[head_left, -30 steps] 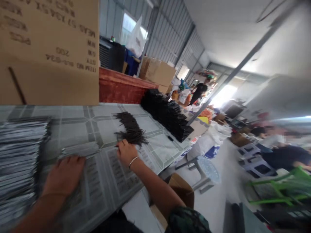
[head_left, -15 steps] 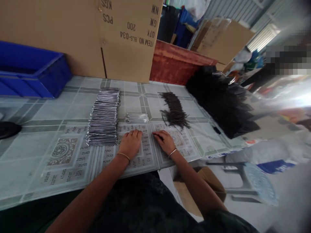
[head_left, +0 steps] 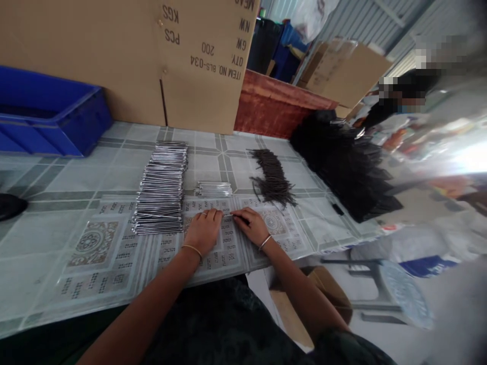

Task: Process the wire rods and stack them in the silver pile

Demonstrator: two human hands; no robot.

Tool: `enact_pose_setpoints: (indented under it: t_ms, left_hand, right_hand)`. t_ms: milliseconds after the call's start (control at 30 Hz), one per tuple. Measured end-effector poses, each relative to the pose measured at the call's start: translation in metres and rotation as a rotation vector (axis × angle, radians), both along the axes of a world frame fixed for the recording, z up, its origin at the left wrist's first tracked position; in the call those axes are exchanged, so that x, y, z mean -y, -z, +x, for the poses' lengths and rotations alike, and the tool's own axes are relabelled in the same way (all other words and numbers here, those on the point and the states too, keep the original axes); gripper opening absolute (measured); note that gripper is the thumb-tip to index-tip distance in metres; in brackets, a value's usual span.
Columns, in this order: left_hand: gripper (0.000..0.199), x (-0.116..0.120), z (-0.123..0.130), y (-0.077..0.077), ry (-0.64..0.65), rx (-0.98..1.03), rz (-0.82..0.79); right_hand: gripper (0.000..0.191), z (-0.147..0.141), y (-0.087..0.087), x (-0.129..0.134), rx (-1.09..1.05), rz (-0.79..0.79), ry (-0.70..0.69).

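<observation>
My left hand (head_left: 204, 230) is closed around a thin metal rod (head_left: 227, 215), whose bright end sticks out between the two hands. Against that end, my right hand (head_left: 251, 225) pinches with thumb and forefinger; what lies inside the pinch is too small to make out. Beyond the left hand lies a small row of short silver rods (head_left: 214, 189). A long stack of shiny metal rods (head_left: 160, 190) spreads to its left. Past the right hand is a pile of thin dark strips (head_left: 272, 175), side by side.
A patterned plastic mat (head_left: 125, 274) covers the front of the table. At the far left stands a blue crate (head_left: 57, 132) before a large cardboard box (head_left: 198, 96). Black items (head_left: 338, 162) are heaped at right. A stool (head_left: 403, 294) and another person (head_left: 399, 101) are beyond.
My right hand has moved left, up to the rod's end at my left hand. The gap between the hands has closed to a short length of rod.
</observation>
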State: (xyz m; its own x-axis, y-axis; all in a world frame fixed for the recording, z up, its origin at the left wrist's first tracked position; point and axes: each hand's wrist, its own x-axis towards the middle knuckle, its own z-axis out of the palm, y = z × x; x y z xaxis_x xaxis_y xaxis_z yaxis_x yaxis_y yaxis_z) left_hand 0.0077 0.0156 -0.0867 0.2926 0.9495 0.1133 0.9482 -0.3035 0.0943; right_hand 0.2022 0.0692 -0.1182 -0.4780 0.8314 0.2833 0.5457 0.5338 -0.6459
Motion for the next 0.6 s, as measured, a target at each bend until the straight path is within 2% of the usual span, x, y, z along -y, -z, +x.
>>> enact_pose_setpoints:
  t_ms: [133,367,600]
  left_hand:
    - [0.040,0.000,-0.003,0.001,0.017,0.001,0.009]
    - [0.048,-0.008,-0.009,0.017,0.061,0.027,0.047]
    - [0.055,-0.006,-0.008,0.013,0.060,0.038,-0.004]
  right_hand:
    - [0.023,-0.001,-0.004,0.001,0.028,0.007,0.003]
    - [0.022,0.001,-0.017,-0.007,0.249,0.077,-0.059]
    - [0.023,0.003,-0.015,-0.009,0.239,0.104,-0.134]
